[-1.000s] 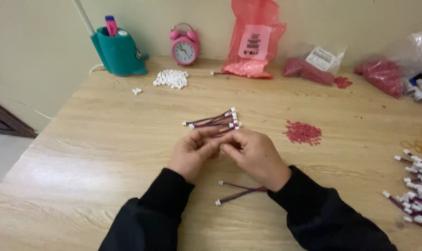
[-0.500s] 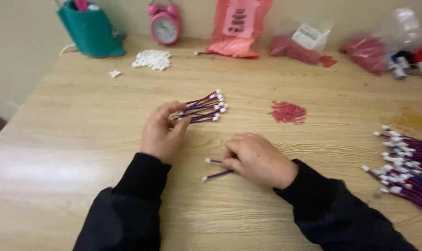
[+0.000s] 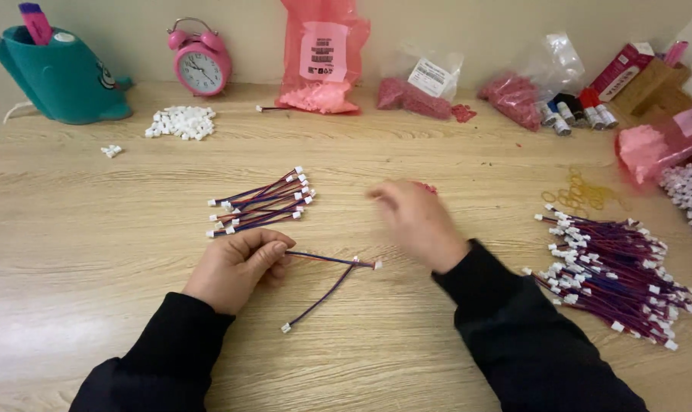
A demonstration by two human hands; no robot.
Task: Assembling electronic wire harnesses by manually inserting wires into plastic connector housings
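My left hand rests on the wooden table and pinches the end of a thin purple and red wire lead with white end plugs. A second lead lies slanted beneath it, touching near the right plug. Just beyond my left hand lies a small bundle of the same leads. My right hand is blurred, fingers loosely apart, holding nothing I can make out, over a small heap of red bits that it mostly hides.
A large pile of leads lies at the right, with rubber bands behind it. Along the back stand a teal holder, a pink alarm clock, white plugs, pink bags, thread spools.
The bundle now lies on the table and my left hand has dropped to the loose leads. My right hand has moved away from them, up and right toward the red bits.
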